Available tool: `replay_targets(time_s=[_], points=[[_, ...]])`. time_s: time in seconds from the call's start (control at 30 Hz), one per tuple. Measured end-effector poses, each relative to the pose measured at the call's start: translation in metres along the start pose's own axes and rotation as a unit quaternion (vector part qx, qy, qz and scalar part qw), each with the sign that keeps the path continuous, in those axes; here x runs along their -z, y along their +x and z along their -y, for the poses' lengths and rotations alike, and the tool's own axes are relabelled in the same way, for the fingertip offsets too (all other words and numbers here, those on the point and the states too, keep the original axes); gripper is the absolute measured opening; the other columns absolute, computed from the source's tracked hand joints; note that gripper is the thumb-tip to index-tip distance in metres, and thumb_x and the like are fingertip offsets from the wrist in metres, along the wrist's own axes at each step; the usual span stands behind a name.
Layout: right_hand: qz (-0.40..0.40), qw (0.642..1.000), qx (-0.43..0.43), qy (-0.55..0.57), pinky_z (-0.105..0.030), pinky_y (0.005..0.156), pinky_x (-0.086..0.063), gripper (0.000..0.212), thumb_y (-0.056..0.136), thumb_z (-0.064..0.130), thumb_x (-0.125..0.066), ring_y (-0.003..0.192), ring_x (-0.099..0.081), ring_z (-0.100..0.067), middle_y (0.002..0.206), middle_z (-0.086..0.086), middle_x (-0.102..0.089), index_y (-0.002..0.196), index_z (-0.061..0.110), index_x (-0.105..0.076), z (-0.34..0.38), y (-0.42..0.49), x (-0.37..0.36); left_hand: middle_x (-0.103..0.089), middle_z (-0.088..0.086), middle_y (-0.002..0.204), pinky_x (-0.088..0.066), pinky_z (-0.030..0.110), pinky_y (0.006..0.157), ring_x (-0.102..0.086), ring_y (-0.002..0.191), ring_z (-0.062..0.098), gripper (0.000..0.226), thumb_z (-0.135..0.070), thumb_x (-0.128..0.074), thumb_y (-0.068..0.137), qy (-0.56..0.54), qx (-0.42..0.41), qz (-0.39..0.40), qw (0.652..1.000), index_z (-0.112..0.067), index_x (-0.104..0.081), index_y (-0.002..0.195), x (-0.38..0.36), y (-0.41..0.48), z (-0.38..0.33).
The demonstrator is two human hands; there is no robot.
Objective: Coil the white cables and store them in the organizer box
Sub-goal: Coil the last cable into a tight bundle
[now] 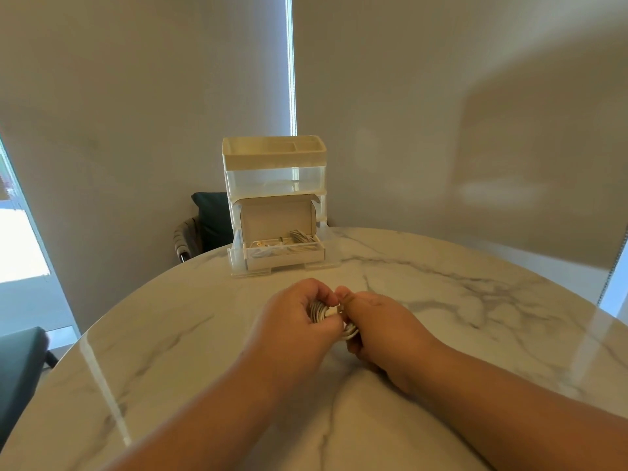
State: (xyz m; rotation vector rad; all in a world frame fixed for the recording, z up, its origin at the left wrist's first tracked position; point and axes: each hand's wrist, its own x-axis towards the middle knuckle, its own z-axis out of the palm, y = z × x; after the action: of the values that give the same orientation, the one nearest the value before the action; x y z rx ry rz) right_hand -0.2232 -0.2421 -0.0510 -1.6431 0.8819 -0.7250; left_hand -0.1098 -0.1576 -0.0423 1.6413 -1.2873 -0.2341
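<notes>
Both my hands meet over the middle of the marble table [441, 300]. My left hand [295, 317] grips a coiled white cable [319, 312], its fingers curled round the loops. My right hand [377, 321] pinches the same coil from the right side, thumb on top; a lower part of the coil shows beneath the fingers. Behind them, an open white cardboard box [285, 254] stands in front of the organizer, lid up, with several coiled white cables [295, 241] inside. The hands hide much of the held coil.
A cream and clear tiered organizer [275, 171] stands at the table's far edge behind the box. A dark chair [207, 222] is beyond the table at the back left, another dark seat [17, 362] at the left. Blinds cover the windows.
</notes>
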Motion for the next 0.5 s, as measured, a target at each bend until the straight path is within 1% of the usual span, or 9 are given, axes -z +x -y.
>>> replay_targets(time_s=[0.07,0.1,0.13,0.2,0.27,0.3,0.37,0.43,0.5], points=[[-0.006,1.0,-0.022,0.005,-0.022,0.041,-0.032,0.042,0.099,0.05,-0.049,0.039,-0.045,-0.011,0.051,0.0,-0.055,0.073,0.018,-0.058,0.001,-0.001,0.001,-0.056,-0.022,0.104,-0.041,0.022,0.078,-0.049,0.097,0.003,0.007,-0.038,-0.075,0.08,0.11,-0.024,-0.031,0.993,-0.04,-0.071,0.084,0.004,0.001,0.0],[-0.009,1.0,-0.027,0.003,-0.022,0.041,-0.031,0.043,0.099,0.052,-0.047,0.037,-0.043,-0.012,0.05,-0.001,-0.054,0.072,0.018,-0.057,0.001,-0.001,0.001,-0.052,-0.025,0.108,-0.039,0.021,0.081,-0.045,0.104,0.0,0.006,-0.039,-0.073,0.083,0.143,-0.051,-0.04,0.988,-0.04,-0.073,0.089,0.006,0.001,0.0],[-0.013,1.0,-0.024,-0.009,-0.023,0.042,-0.031,0.046,0.099,0.054,-0.045,0.038,-0.041,-0.012,0.049,0.0,-0.052,0.073,0.018,-0.055,0.002,0.0,0.0,-0.054,-0.024,0.105,-0.041,0.021,0.081,-0.046,0.103,0.001,0.006,-0.036,-0.071,0.086,0.148,-0.091,-0.048,0.984,-0.037,-0.073,0.091,0.006,0.001,-0.001],[-0.023,0.998,-0.004,-0.052,-0.028,0.05,-0.034,0.05,0.099,0.057,-0.039,0.043,-0.042,-0.014,0.05,0.001,-0.05,0.074,0.018,-0.055,0.001,0.003,0.001,-0.062,-0.017,0.091,-0.045,0.022,0.079,-0.054,0.092,0.003,0.007,-0.024,-0.07,0.088,0.122,-0.162,-0.062,0.977,-0.031,-0.071,0.088,0.003,0.001,-0.003],[-0.026,0.996,0.015,-0.089,-0.034,0.057,-0.035,0.048,0.1,0.058,-0.034,0.051,-0.043,-0.018,0.055,0.001,-0.048,0.073,0.022,-0.053,0.001,0.005,0.004,-0.065,-0.013,0.086,-0.043,0.015,0.078,-0.056,0.088,0.003,0.009,-0.014,-0.07,0.088,0.085,-0.176,-0.077,0.978,-0.023,-0.072,0.088,0.002,-0.001,-0.004],[-0.027,0.996,0.015,-0.082,-0.035,0.056,-0.035,0.046,0.1,0.057,-0.035,0.051,-0.043,-0.019,0.055,0.001,-0.048,0.073,0.024,-0.051,0.001,0.006,0.006,-0.065,-0.013,0.086,-0.042,0.012,0.078,-0.056,0.088,0.002,0.01,-0.011,-0.07,0.087,0.076,-0.18,-0.083,0.977,-0.02,-0.073,0.088,0.002,-0.001,-0.004],[-0.035,0.999,-0.014,-0.012,-0.03,0.047,-0.031,0.045,0.1,0.055,-0.041,0.045,-0.041,-0.02,0.05,0.0,-0.045,0.074,0.019,-0.051,0.001,0.006,0.008,-0.064,-0.015,0.085,-0.038,0.004,0.077,-0.056,0.089,-0.001,0.012,-0.008,-0.071,0.087,0.074,-0.188,-0.084,0.976,-0.02,-0.074,0.089,0.004,0.001,-0.002],[-0.038,0.998,-0.037,0.043,-0.026,0.044,-0.027,0.043,0.1,0.052,-0.045,0.041,-0.04,-0.018,0.047,0.001,-0.043,0.077,0.016,-0.051,0.001,0.003,0.009,-0.063,-0.016,0.084,-0.037,0.003,0.077,-0.056,0.089,-0.003,0.012,-0.009,-0.07,0.087,0.084,-0.201,-0.067,0.974,-0.02,-0.073,0.089,0.007,0.004,0.0],[-0.047,0.996,-0.038,0.071,-0.024,0.044,-0.029,0.042,0.099,0.053,-0.047,0.043,-0.042,-0.017,0.047,0.001,-0.044,0.078,0.016,-0.052,0.001,0.001,0.01,-0.063,-0.015,0.089,-0.039,0.004,0.079,-0.056,0.092,-0.002,0.01,-0.013,-0.067,0.086,0.099,-0.236,-0.037,0.966,-0.02,-0.073,0.09,0.009,0.007,0.003]])
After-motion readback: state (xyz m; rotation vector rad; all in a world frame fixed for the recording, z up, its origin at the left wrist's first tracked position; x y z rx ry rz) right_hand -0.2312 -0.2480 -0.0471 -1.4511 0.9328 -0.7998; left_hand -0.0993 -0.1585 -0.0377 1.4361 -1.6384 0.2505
